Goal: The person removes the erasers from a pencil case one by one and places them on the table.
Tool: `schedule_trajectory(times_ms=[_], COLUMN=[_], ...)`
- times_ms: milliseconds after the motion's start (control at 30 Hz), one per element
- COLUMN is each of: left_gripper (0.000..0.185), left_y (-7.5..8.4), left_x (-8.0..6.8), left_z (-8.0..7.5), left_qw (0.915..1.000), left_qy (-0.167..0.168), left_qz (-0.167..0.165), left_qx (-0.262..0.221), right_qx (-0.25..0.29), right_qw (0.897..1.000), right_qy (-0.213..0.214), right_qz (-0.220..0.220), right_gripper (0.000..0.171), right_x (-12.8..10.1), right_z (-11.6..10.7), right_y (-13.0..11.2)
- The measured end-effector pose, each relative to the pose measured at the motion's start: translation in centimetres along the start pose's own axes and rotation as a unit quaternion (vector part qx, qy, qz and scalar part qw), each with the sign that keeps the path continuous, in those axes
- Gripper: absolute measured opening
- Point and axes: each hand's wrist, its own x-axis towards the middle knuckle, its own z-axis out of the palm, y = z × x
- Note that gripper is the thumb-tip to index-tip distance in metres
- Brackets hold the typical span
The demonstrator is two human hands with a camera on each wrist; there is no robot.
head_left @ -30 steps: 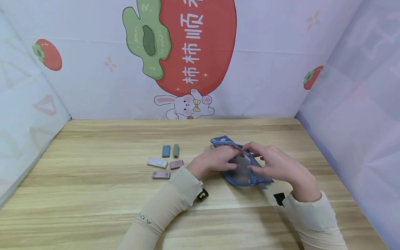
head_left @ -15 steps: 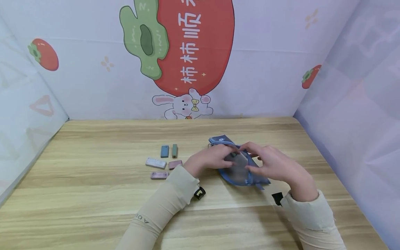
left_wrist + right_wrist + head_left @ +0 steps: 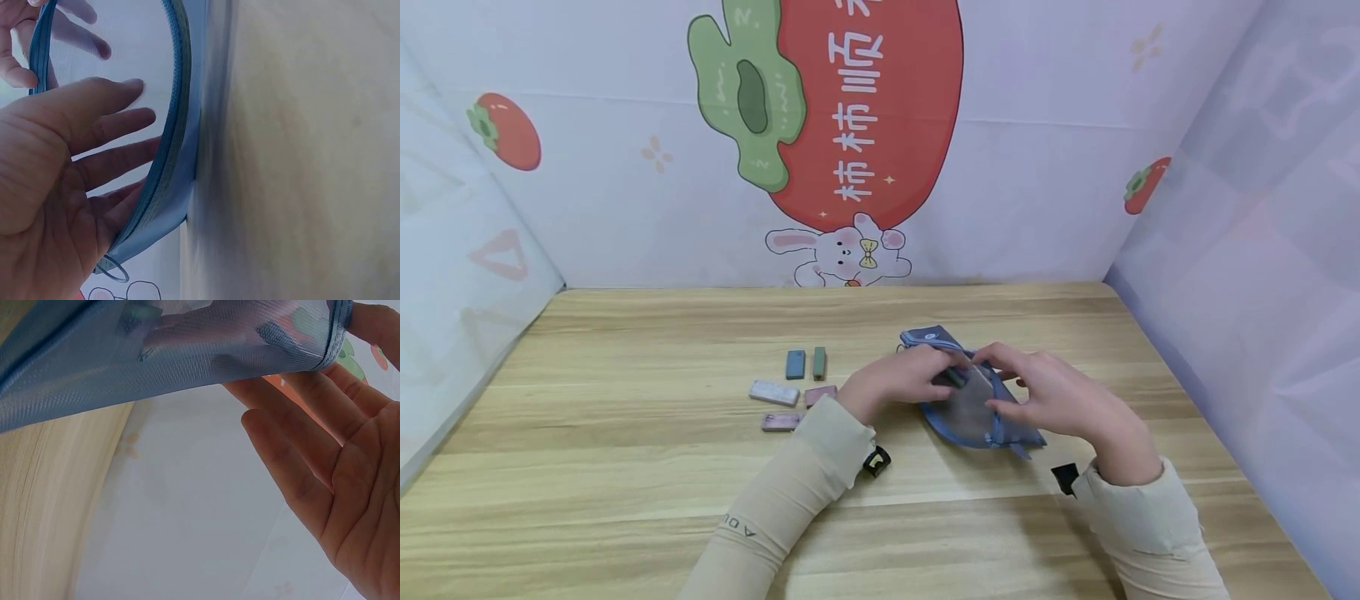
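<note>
A blue mesh pouch (image 3: 966, 412) with a blue zipper (image 3: 181, 69) lies at the right of the table, its mouth spread. My left hand (image 3: 901, 379) reaches inside; the left wrist view shows its fingers (image 3: 115, 164) nearly straight, with nothing between thumb and fingers. Close to those fingertips, a small dark green piece (image 3: 955, 377) shows at the mesh, and the right wrist view has a greenish shape (image 3: 134, 317) behind the netting. At the pouch's right edge, my right hand (image 3: 1063, 398) pinches the zippered rim (image 3: 337, 331) between thumb and fingers.
Left of the pouch, several small blocks lie on the wooden table (image 3: 625, 467): blue (image 3: 795, 364), green (image 3: 819, 363), white (image 3: 774, 392), pink (image 3: 821, 395) and mauve (image 3: 781, 422). Printed cloth walls (image 3: 1037, 192) enclose the back and sides.
The left hand stays in the pouch, its fingers shifted slightly, and the dark green piece by the fingertips now shows more clearly. The right hand keeps its hold on the rim.
</note>
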Motion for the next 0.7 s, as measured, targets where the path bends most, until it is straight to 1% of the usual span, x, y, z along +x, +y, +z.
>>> schedule_trajectory(times_ms=[167,300,433,533,700], left_gripper=[0.035,0.036,0.036,0.034,0.026], left_y=[-0.01,0.09,0.25,0.32,0.19], left_x=[-0.15,-0.19,-0.26,-0.31,-0.37], left_z=[-0.1,-0.09,-0.09,-0.07,0.01], left_qw=[0.9997,0.9996,0.9991,0.9986,0.9984], left_qy=[-0.011,-0.019,-0.036,-0.047,-0.048], left_qz=[0.018,0.011,-0.001,0.0,0.012], left_qx=[0.016,0.018,0.024,0.026,0.029], right_qx=[-0.004,-0.008,-0.011,-0.009,-0.007], right_qw=[1.0,1.0,1.0,1.0,1.0], right_qy=[0.008,0.007,0.003,0.002,0.003], right_qz=[-0.002,0.001,0.006,0.009,0.009], right_gripper=[0.048,0.047,0.048,0.048,0.049], right_x=[-0.08,-0.11,-0.08,-0.08,-0.09], right_z=[-0.15,-0.22,-0.22,-0.16,-0.08], right_y=[-0.02,-0.05,-0.09,-0.11,-0.06])
